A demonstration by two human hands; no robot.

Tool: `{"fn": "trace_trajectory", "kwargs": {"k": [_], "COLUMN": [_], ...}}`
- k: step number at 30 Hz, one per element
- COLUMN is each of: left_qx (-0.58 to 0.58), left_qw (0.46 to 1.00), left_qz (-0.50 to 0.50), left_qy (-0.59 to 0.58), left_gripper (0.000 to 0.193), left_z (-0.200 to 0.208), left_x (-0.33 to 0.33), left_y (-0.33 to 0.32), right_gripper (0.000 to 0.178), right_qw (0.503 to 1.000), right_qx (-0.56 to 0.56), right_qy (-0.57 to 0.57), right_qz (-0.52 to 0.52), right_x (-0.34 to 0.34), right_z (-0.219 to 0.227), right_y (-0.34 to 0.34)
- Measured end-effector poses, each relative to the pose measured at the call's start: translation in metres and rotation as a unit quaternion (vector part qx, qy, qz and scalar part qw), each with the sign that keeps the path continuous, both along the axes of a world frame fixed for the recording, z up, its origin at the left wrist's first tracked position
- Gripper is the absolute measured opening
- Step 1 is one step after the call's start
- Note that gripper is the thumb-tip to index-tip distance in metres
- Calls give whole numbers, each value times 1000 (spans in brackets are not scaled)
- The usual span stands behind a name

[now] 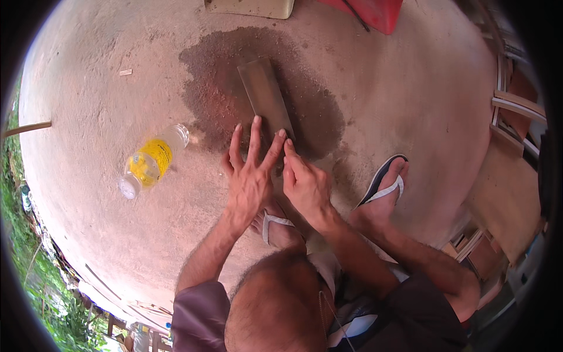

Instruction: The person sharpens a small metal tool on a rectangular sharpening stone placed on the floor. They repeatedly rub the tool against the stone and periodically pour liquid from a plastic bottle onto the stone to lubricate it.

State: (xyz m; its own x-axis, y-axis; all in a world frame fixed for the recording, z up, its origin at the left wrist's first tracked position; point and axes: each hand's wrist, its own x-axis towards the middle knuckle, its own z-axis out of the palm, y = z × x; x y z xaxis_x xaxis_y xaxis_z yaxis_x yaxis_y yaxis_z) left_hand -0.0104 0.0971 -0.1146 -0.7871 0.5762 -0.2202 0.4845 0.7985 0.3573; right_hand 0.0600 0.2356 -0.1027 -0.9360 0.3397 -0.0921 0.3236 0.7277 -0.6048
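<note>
A long, flat, brownish-grey block [265, 88], shaped like a sharpening stone, lies on a dark wet patch of the floor. At its near end is my left hand [251, 182], open, with fingers stretched and spread; the index fingertip meets my right fingertips. My right hand [309, 189] is closed in a pinch at the near right corner of the block. Whatever it pinches is too small or too hidden to make out. To the left, a clear plastic bottle [153, 161] with a yellow label lies on its side.
My feet in flip-flops [381, 186] flank the near end. A cream tray-like piece [252, 7] and a red object [381, 13] sit at the far edge. Wooden pieces [516, 105] are stacked at right. A stick [29, 128] juts in at left, near green plants.
</note>
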Motion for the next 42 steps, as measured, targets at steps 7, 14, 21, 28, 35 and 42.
{"fn": "trace_trajectory", "kwargs": {"k": [7, 14, 21, 28, 35, 42], "left_qx": [51, 8, 15, -22, -15, -1], "left_qw": [993, 998, 993, 995, 994, 995], "left_qz": [23, -22, -12, -28, -20, -1], "left_qy": [105, 61, 120, 95, 103, 105], "left_gripper": [60, 63, 68, 74, 77, 71], "left_z": [-7, -4, -2, -6, -11, -6], "left_x": [-85, -1, -76, -22, -53, -65], "left_y": [18, -2, 19, -1, 5, 16], "right_gripper": [35, 38, 48, 48, 49, 51], "right_qw": [1000, 1000, 1000, 1000, 1000, 1000], "right_qx": [13, 12, 16, 1, 10, 8], "right_qy": [1, 15, -5, -13, -21, -14], "right_qz": [-4, 1, 1, 10, 0, 15], "right_x": [-97, 0, -86, -19, -54, -73], "right_z": [-2, -1, -5, -1, -10, -8], "right_y": [10, -2, 13, -3, 1, 10]}}
